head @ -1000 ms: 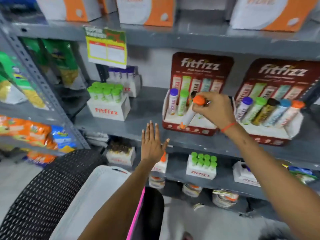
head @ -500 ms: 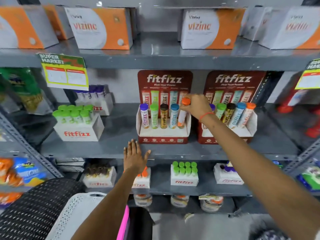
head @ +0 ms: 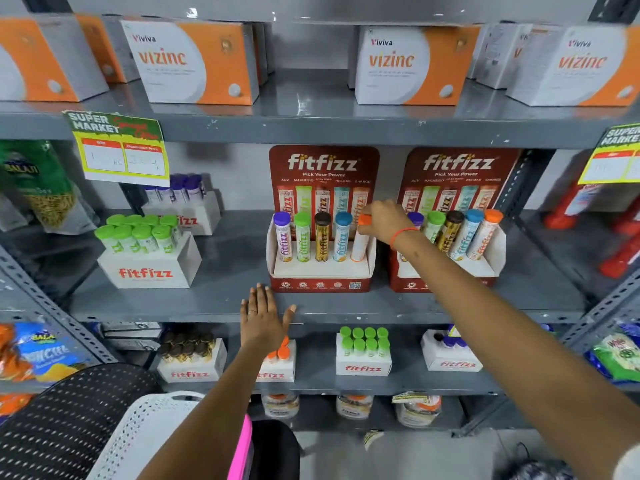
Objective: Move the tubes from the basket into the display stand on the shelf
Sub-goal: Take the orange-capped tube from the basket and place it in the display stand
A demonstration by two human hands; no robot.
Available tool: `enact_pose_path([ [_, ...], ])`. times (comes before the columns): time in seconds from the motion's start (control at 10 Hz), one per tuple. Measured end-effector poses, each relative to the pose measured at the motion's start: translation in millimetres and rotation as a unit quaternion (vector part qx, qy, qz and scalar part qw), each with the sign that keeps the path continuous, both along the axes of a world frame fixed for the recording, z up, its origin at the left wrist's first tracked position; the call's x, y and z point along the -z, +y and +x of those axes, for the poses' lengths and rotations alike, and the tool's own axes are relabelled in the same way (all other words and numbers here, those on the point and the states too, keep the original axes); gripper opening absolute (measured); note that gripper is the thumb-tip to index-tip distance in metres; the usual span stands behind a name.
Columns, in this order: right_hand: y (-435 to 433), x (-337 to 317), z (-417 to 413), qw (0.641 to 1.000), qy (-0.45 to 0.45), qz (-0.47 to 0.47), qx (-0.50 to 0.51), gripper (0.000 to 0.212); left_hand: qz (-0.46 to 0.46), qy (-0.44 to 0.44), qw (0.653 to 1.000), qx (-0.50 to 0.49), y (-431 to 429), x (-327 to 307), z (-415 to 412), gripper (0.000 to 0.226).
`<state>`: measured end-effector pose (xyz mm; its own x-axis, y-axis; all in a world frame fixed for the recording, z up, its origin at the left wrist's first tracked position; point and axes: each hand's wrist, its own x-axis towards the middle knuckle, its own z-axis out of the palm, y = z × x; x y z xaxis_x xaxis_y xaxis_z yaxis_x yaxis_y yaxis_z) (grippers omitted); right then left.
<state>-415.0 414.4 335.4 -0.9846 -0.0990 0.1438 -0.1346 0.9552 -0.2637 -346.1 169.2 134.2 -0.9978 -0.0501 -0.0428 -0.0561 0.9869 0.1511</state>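
Nearest the viewer, the rim of the white basket (head: 149, 414) is seen at the lower edge, its contents hidden. The left hand (head: 262, 318) is spread flat and empty at the shelf (head: 207, 303) front, apparently as a brace. Beyond, the right hand (head: 382, 220) is pinched around the cap of the orange-capped tube (head: 360, 242), held upright in the last slot of the left display stand (head: 322, 271), presumably for seating beside the four tubes already placed.
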Motion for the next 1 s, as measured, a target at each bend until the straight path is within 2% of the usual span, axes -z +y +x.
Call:
enact_pose_path([
  [0.2, 0.4, 1.5, -3.7, 1.000, 0.014, 0.027, -0.001, 0.036, 0.002, -0.003, 1.000, 0.001, 1.9, -3.0, 1.6, 0.082],
  [0.3, 0.7, 0.0, -7.7, 1.000, -0.010, 0.022, -0.012, 0.032, 0.000, -0.006, 1.000, 0.001, 0.8, -3.2, 2.5, 0.082],
  [0.4, 3.5, -5.3, -10.8, 0.998, -0.036, 0.027, -0.050, 0.038, 0.001, -0.005, 1.000, 0.001, 2.3, -4.1, 2.6, 0.082],
  [0.6, -1.4, -0.7, -10.0, 1.000, -0.004, 0.028, 0.005, 0.036, 0.003, -0.004, 1.000, -0.001, 2.6, -4.2, 3.9, 0.082],
  [0.8, -1.5, -8.6, -18.0, 0.997, -0.040, 0.037, -0.055, 0.032, 0.003, 0.002, 1.000, -0.004, 2.6, -3.2, 2.5, 0.086],
  [0.9, -4.0, -6.9, -18.4, 0.998, -0.035, 0.039, -0.047, 0.040, 0.006, 0.005, 1.000, -0.007, 1.6, -0.5, 2.8, 0.092],
  [1.0, -5.2, 1.2, -17.1, 0.999, -0.007, 0.047, -0.007, 0.037, 0.014, 0.005, 1.000, -0.007, 1.4, 2.0, 0.4, 0.094],
])
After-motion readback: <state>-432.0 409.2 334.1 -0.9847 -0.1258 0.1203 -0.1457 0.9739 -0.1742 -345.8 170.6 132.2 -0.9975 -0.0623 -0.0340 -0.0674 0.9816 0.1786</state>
